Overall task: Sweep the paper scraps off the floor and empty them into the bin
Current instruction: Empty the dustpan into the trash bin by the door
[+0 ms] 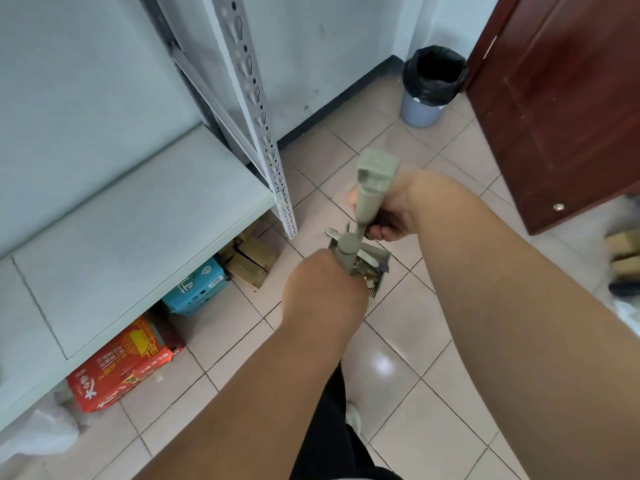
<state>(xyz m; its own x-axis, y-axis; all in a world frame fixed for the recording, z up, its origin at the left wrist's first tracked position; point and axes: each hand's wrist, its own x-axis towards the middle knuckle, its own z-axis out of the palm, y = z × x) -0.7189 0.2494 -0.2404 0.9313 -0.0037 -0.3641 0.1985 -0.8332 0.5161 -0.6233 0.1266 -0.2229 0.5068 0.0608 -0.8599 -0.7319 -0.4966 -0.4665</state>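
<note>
**Tiled corner, scraps in the pan, bin yet to reach**

Pale floor tiles (398,341) run to a wall corner. Left hand (322,289) is wrapped round the shorter grey-green handle (346,251); right hand (391,216) grips the taller handle (372,188), which stands nearly upright. Both forearms reach forward, wrists close together. Below them sits the dustpan (374,265) with paper scraps (363,270) in it, though which handle belongs to it I cannot tell. Best to keep the pan level while carrying, then tip over the black-lined bin (433,84), well apart by the brown door (561,98). Grey shelving (138,220) stands to the left.
</note>
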